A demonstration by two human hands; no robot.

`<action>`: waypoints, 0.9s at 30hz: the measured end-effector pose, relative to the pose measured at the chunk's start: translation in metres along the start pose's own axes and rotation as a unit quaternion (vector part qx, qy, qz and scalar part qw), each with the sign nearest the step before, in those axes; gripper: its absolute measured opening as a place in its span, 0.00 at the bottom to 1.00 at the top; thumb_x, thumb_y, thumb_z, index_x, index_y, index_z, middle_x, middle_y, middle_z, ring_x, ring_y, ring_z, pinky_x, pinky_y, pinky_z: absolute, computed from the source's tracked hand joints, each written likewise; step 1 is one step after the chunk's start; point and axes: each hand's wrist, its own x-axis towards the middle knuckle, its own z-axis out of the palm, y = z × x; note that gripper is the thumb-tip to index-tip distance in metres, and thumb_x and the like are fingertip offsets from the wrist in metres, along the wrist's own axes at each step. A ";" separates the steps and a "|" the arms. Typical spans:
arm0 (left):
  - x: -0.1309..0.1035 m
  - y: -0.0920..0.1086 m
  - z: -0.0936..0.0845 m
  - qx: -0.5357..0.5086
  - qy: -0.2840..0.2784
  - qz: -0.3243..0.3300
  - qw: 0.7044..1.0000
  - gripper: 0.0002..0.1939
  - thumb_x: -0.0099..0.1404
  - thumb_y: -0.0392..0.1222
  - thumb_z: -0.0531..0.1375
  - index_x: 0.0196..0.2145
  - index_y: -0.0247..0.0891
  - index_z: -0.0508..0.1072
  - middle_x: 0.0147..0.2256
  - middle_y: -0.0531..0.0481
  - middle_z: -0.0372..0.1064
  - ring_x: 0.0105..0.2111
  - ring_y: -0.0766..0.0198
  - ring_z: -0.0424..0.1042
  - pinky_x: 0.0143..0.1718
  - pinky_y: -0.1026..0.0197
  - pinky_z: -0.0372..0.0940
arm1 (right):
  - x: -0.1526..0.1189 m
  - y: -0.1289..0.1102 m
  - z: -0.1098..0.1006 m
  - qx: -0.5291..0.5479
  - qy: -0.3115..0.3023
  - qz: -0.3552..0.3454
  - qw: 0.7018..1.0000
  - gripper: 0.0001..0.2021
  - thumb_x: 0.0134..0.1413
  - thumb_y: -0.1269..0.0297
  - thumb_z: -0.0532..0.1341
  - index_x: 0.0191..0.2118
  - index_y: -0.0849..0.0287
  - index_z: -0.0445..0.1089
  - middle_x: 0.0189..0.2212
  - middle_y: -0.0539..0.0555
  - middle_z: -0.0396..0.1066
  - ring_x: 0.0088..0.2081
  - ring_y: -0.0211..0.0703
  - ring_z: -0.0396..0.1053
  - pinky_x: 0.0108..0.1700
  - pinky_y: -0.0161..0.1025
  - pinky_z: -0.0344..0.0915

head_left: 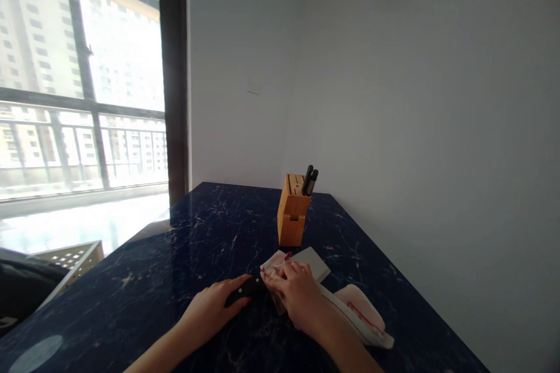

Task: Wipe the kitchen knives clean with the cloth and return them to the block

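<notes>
My left hand (219, 303) is closed around the black riveted handle of a knife (249, 287), low over the dark table. My right hand (301, 294) grips a white cloth with red marks (276, 261), pressed where the handle meets the blade. Past the fingers shows a wide, flat, pale grey surface (311, 262); it looks like the broad blade, though the hand and cloth hide how it joins the handle. More of the white cloth trails under the right wrist and lies folded on the tabletop.
Beyond the hands a wooden knife block (294, 215) stands upright with two dark-handled tools in it. The blue-black marbled table (210, 233) meets a grey wall at right. A perforated chair-like piece (72, 259) and a dark item sit beside the table's left edge, near a window.
</notes>
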 end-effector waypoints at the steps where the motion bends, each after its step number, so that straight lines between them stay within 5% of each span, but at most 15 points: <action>1: 0.000 -0.001 0.000 -0.001 0.000 0.002 1.000 0.22 0.58 0.51 0.53 0.51 0.51 0.65 0.47 0.55 0.69 0.46 0.59 0.68 0.46 0.63 0.61 | -0.002 0.001 -0.002 0.000 -0.007 -0.002 1.000 0.18 0.58 0.69 0.47 0.51 0.43 0.61 0.41 0.52 0.64 0.43 0.43 0.56 0.45 0.41 0.46; 27: 0.001 0.000 0.000 -0.018 0.001 -0.007 1.000 0.21 0.57 0.50 0.54 0.50 0.53 0.65 0.46 0.57 0.70 0.45 0.60 0.69 0.44 0.64 0.61 | -0.001 -0.005 -0.012 -0.020 -0.009 -0.016 1.000 0.23 0.56 0.74 0.47 0.55 0.45 0.56 0.46 0.53 0.63 0.47 0.44 0.55 0.47 0.42 0.45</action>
